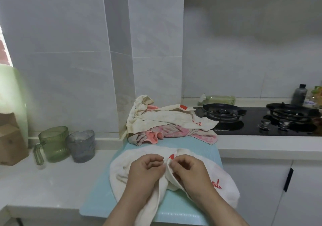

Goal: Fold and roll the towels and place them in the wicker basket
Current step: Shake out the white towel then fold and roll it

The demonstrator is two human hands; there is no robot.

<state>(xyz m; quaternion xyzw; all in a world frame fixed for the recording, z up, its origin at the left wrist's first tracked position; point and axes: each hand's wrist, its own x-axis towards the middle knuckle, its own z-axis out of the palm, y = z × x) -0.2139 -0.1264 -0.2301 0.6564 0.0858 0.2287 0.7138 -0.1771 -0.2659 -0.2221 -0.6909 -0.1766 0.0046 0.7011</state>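
Along grey-tiled kitchen wall point(61, 51), white counter point(52, 173), black gas hob point(252, 121) on right. On counter, blue mat point(97, 199); heap of unfolded towels point(165, 119) at far end, white towel point(223, 178) spread nearer. On top of it, left hand point(148, 170) and right hand point(188, 170) side by side, both curled, pinching raised fold mid-towel.

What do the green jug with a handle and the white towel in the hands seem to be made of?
Green ribbed jug: likely translucent plastic, glossy; light passes through it, glass also possible. White towel with red print: apparently terry cotton, matte, fuzzy surface, soft creases.
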